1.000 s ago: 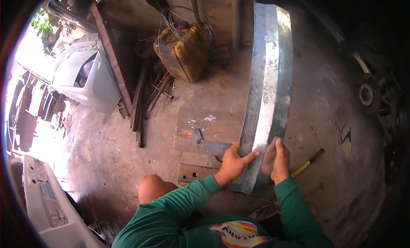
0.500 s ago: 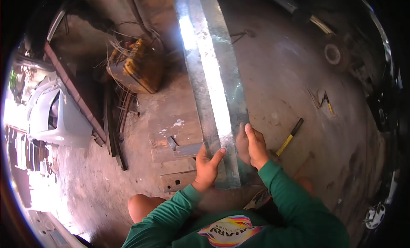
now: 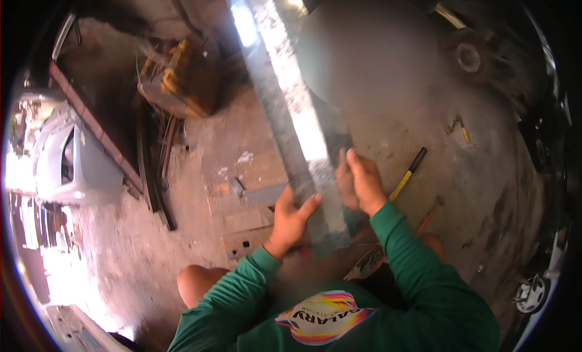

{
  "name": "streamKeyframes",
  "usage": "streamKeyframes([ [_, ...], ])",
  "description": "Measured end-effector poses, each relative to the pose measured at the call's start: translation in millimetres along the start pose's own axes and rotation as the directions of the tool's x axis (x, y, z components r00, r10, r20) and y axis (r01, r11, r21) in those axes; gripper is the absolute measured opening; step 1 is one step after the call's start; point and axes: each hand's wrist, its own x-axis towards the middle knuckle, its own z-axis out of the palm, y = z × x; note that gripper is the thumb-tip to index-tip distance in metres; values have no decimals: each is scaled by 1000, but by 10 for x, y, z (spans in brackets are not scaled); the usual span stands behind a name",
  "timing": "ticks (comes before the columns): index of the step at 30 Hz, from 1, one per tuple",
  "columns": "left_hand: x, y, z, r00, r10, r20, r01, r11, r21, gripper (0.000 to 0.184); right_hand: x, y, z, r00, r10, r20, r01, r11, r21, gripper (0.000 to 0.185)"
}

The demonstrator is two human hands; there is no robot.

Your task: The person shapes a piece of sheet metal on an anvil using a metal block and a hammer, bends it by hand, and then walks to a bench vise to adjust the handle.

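Note:
A long, shiny bent strip of sheet metal [image 3: 294,103] slants up and away from me, its far end beyond the top of the view. My left hand [image 3: 289,222] is closed on its left edge near the close end, thumb on the upper face. On the right edge, my right hand [image 3: 364,182] grips it, thumb pointing along the metal. The fingers under the sheet are hidden. Below it on the floor lies a metal plate [image 3: 260,197] with a small dark metal piece [image 3: 236,187] on top.
A yellow-handled hammer [image 3: 407,173] lies right of my right hand, with a second wooden-handled tool [image 3: 430,214] nearby. Yellow-handled pliers [image 3: 464,132] rest farther off. A rusty yellow machine [image 3: 182,85] stands at the left, beside long metal bars [image 3: 151,176]. A grey blurred patch covers the upper right.
The sheet metal has tilted further left at its far end, which has left the view. Both hands keep their grip and sit slightly higher in view. The surroundings have shifted a little left.

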Motion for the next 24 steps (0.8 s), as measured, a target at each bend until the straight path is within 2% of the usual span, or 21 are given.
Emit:
streamKeyframes([
  [1,102,88,-94,996,-53,78,55,998,-20,48,27,-87,-69,1000,31,2,-31,999,15,54],
  [3,332,228,-523,999,8,-44,3,973,232,51,131,-124,-384,992,115,53,-113,993,-27,54],
  [5,481,628,-859,942,145,-303,-129,989,72,56,162,-194,-605,1000,23,18,-19,977,-210,55],
  [6,526,777,-1098,916,144,-375,-138,990,43,63,131,-241,-654,999,40,28,-33,976,-214,55],
  [8,560,951,-1472,824,190,-534,-201,979,38,74,96,-300,-720,987,-133,88,159,867,-471,56],
  [9,527,1020,-1547,797,119,-592,-186,981,-52,82,96,-244,-704,969,-197,146,244,831,-499,51],
  [10,498,1057,-1616,766,44,-641,-176,974,-143,89,80,-214,-705,969,-189,157,243,834,-496,51],
  [11,480,1025,-1725,767,-22,-642,-136,971,-195,103,50,-203,-715,975,-82,208,182,830,-527,55],
  [12,466,900,-1900,758,-26,-652,-130,973,-191,103,39,-203,-683,967,28,254,124,819,-560,59],
  [13,433,709,-2108,747,-108,-656,-159,929,-334,107,47,-144,-665,964,40,265,119,822,-557,59],
  [14,384,606,-2234,738,-185,-649,-194,863,-467,110,69,-80,-656,943,94,319,148,742,-654,59],
  [15,270,589,-2227,705,-232,-670,-114,896,-430,109,131,-44,-641,918,143,370,195,649,-736,58],
  [16,162,572,-2182,647,-296,-703,16,926,-376,99,204,-21,-618,911,146,385,204,652,-730,58],
  [18,-93,268,-2312,568,-358,-741,168,932,-322,83,421,24,-589,828,332,452,165,626,-762,55],
  [20,-427,245,-2279,555,-379,-741,226,925,-305,75,642,47,-599,780,345,523,235,613,-755,55],
  [22,-781,183,-2426,487,-417,-768,262,908,-327,77,768,63,-576,719,370,588,293,607,-739,54],
  [24,-1131,103,-2505,391,-371,-842,278,920,-276,80,873,73,-520,621,563,545,254,513,-820,54],
])
